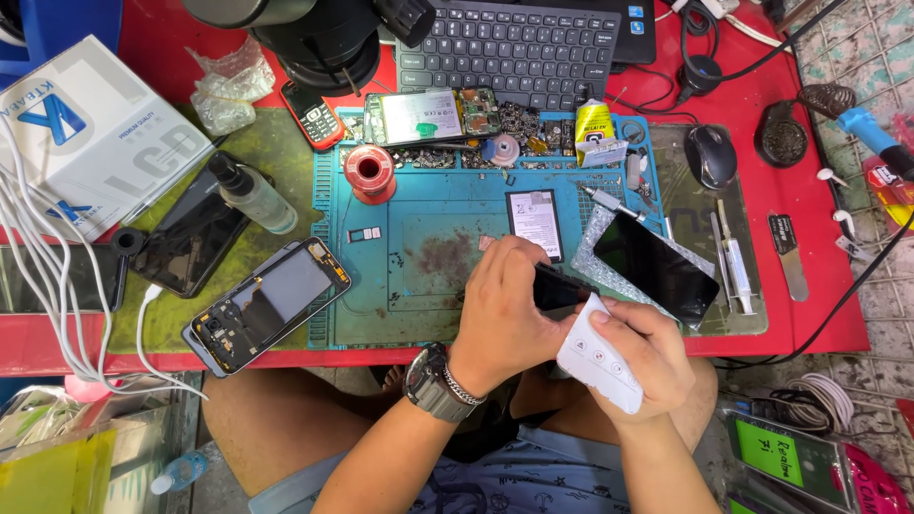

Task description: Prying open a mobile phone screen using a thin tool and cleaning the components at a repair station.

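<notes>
I hold a small dark phone point(557, 286) pinched in my left hand point(505, 309) over the blue mat point(419, 286), my right hand point(647, 357) gripping a white wipe point(595, 357) against it, mid-cleaning I judge, calling for gentle strokes.

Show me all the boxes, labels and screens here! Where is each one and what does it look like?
White box: far left, flat, blue logo, grey print.
Black screen panel: right of blue mat, on bubble wrap.
Battery: mat centre, white label, black border.
Yellow glue tube: mat's top, black-and-white label.
White packet: in right hand, small grey icons.
Dark phone part: held by left hand.
Green label: bottom right, handwritten.
</notes>
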